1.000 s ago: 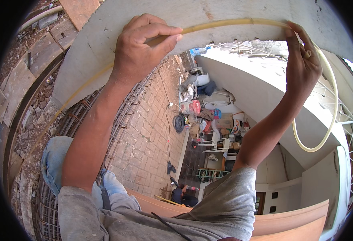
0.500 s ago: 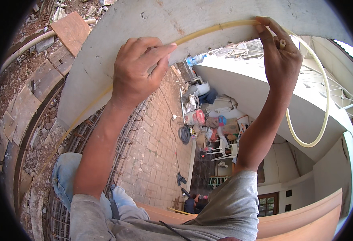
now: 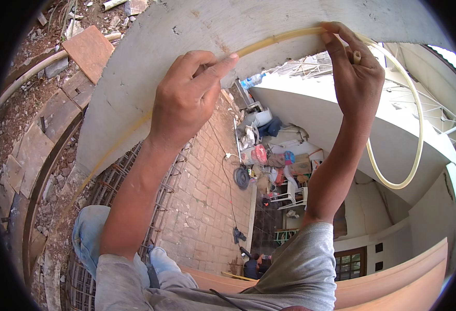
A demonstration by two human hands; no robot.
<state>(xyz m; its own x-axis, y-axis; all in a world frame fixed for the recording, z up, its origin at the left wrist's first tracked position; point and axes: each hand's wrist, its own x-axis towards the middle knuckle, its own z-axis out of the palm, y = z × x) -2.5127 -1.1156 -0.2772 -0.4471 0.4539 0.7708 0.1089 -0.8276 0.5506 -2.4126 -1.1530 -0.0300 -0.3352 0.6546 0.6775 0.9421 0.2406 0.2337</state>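
A thin yellowish, see-through hose [image 3: 285,37] runs in a shallow curve across the face of a grey concrete slab [image 3: 139,67]. My left hand [image 3: 186,98] is closed, pinching the hose between thumb and forefinger. Farther right, my right hand [image 3: 360,75] grips it near the slab's lower edge, fingers curled. One cut end of the hose pokes out between the right fingers, and a loose loop hangs beyond that hand. To the left, the hose passes behind my left wrist and slants down toward the rubble.
Steel rebar cages [image 3: 108,181] lie beside my leg. Far below is brick paving [image 3: 197,197] with a cable, buckets [image 3: 254,154] and white chairs [image 3: 290,192]. A plastic bottle [image 3: 253,81] stands by the slab. Another person [image 3: 254,267] is low down; wooden boards [image 3: 88,52] lie at left.
My left hand has shifted slightly right along the hose, and my right hand slightly left, so they are a little closer together. Both still grip the hose.
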